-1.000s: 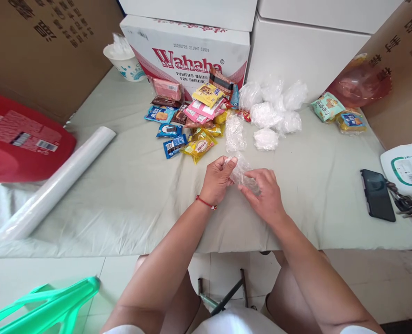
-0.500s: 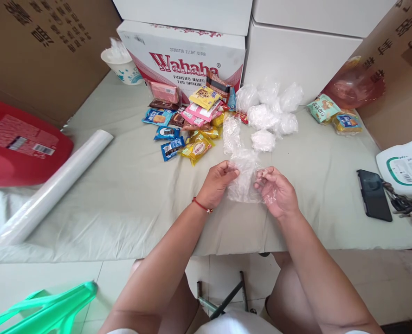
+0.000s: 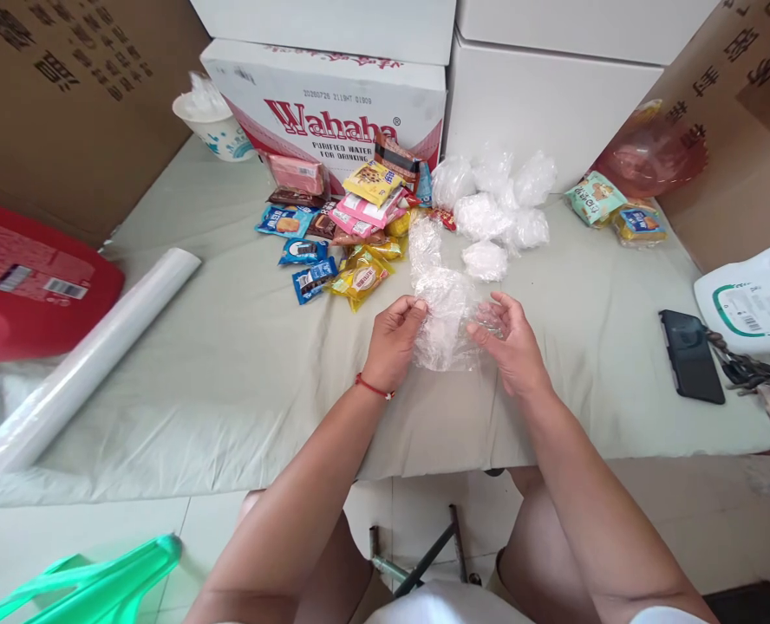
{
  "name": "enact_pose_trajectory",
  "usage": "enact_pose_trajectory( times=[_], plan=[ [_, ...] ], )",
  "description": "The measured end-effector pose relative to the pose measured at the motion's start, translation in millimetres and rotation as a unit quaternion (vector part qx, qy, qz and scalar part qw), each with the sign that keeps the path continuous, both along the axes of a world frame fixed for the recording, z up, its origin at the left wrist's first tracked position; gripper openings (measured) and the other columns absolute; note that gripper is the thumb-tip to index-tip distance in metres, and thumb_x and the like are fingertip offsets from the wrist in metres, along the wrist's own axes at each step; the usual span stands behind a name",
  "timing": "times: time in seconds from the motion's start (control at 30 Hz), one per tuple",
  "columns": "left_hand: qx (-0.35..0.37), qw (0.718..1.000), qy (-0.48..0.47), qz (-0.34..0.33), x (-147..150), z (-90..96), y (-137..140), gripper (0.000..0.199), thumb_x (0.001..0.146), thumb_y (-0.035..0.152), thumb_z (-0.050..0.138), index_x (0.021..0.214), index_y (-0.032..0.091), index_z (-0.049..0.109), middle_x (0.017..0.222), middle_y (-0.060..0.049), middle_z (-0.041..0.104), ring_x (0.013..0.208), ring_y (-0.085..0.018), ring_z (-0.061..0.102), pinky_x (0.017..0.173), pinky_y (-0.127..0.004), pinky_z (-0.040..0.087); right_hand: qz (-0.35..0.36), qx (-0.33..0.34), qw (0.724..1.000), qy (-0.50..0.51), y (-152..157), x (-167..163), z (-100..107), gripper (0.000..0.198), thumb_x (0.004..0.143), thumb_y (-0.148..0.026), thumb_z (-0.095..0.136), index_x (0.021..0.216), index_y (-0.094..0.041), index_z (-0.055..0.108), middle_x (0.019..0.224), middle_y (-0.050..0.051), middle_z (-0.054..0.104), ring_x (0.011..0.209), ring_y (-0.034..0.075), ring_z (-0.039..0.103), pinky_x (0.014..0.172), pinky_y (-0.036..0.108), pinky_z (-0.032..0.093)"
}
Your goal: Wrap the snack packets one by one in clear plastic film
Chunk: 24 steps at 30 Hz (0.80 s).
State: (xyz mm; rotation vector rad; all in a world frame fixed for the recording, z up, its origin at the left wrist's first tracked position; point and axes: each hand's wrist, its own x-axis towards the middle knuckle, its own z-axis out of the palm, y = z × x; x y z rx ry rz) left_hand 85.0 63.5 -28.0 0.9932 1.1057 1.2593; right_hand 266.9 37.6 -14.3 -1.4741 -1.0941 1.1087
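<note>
A crumpled clear plastic bag (image 3: pixel 448 334) lies on the cloth between my hands. My left hand (image 3: pixel 393 340), with a red string bracelet at the wrist, pinches its left edge between thumb and fingers. On the right side, my right hand (image 3: pixel 512 342) has thumb and fingers apart, with thin clear film showing between them. Just beyond the bag is another strip of crumpled clear plastic (image 3: pixel 425 247). A white plastic-wrapped bundle (image 3: pixel 486 261) sits ahead of my right hand, and several more clear plastic bundles (image 3: pixel 486 215) are heaped behind it.
Packaged snacks (image 3: pixel 359 221) are piled before a Wahaba water box (image 3: pixel 323 95). To the left are a plastic film roll (image 3: pixel 99 355), red container (image 3: pixel 40 277) and paper cup (image 3: pixel 219 134). A phone (image 3: pixel 690 355), keys (image 3: pixel 753 371) and white jug (image 3: pixel 753 299) lie right.
The fingers of my right hand have spread from a closer grip on the film. My left hand still pinches the bag's edge. The whole view has shifted slightly.
</note>
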Motion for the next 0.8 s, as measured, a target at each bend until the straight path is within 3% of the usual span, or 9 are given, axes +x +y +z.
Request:
enact_pose_trajectory(
  times=[0.1,0.2,0.27,0.37,0.5,0.6,0.67,0.8],
  plan=[
    [0.022,0.998,0.058,-0.010,2,3.7,-5,0.035,0.089,0.054,0.067,0.078,0.021,0.063,0.065,0.005,0.046,0.058,-0.011,0.038,0.055,-0.025,0.031,-0.032,0.133,0.974,-0.181,-2,-3,0,0.079,0.078,-0.044,0.081,0.148,-0.032,0.045,0.146,0.013,0.049,0.130,0.030,0.051,0.105,0.052,0.048],
    [0.023,0.995,0.101,-0.007,3,6.2,-7,0.037,0.090,0.054,0.066,0.075,0.020,0.063,0.059,0.005,0.040,0.055,-0.011,0.032,0.053,-0.027,0.025,-0.029,0.251,0.917,-0.309,-6,-3,7,0.043,0.091,-0.037,0.070,0.133,-0.035,0.063,0.146,0.010,0.048,0.136,0.032,0.045,0.112,0.055,0.042],
    [0.031,0.993,0.113,0.002,2,5.4,-6,0.041,0.091,0.055,0.064,0.070,0.020,0.060,0.058,0.005,0.038,0.055,-0.011,0.031,0.054,-0.027,0.024,-0.019,0.274,0.904,-0.328,-7,1,11,0.018,0.095,-0.034,0.065,0.110,-0.034,0.074,0.137,0.008,0.056,0.134,0.031,0.046,0.112,0.054,0.042],
    [0.030,0.996,0.083,0.026,-2,0.9,-4,0.046,0.092,0.059,0.062,0.068,0.021,0.055,0.058,0.005,0.036,0.056,-0.011,0.031,0.054,-0.026,0.026,-0.019,0.241,0.941,-0.238,-4,11,11,0.012,0.095,-0.037,0.066,0.096,-0.032,0.077,0.122,0.007,0.063,0.124,0.028,0.054,0.105,0.049,0.048],
    [-0.010,1.000,-0.012,0.023,-3,-2.2,-4,0.048,0.089,0.063,0.063,0.069,0.021,0.052,0.060,0.005,0.036,0.055,-0.011,0.033,0.053,-0.025,0.028,-0.017,0.091,0.996,-0.014,2,21,6,0.020,0.085,-0.045,0.077,0.096,-0.028,0.074,0.104,0.004,0.067,0.099,0.021,0.063,0.088,0.039,0.054],
    [-0.023,0.998,-0.063,0.007,0,-0.4,-6,0.050,0.088,0.063,0.066,0.067,0.021,0.048,0.062,0.005,0.040,0.055,-0.011,0.035,0.054,-0.025,0.031,0.002,-0.021,0.993,0.113,3,20,6,0.043,0.071,-0.045,0.087,0.106,-0.029,0.070,0.105,0.002,0.069,0.091,0.019,0.064,0.079,0.034,0.054],
    [-0.025,0.997,-0.067,0.000,2,0.3,-6,0.047,0.089,0.061,0.065,0.070,0.021,0.052,0.065,0.003,0.044,0.058,-0.011,0.039,0.056,-0.025,0.035,0.033,-0.060,0.987,0.145,1,18,8,0.051,0.066,-0.042,0.090,0.111,-0.029,0.069,0.110,0.003,0.071,0.087,0.018,0.064,0.072,0.031,0.053],
    [0.018,0.998,0.039,0.051,-1,-1.6,-2,0.031,0.084,0.045,0.073,0.103,0.022,0.066,0.088,-0.001,0.058,0.076,-0.014,0.053,0.069,-0.026,0.045,0.059,-0.051,0.988,0.132,-2,15,11,0.025,0.070,-0.038,0.084,0.088,-0.023,0.075,0.099,0.002,0.074,0.065,0.011,0.053,0.059,0.027,0.043]
  ],
)
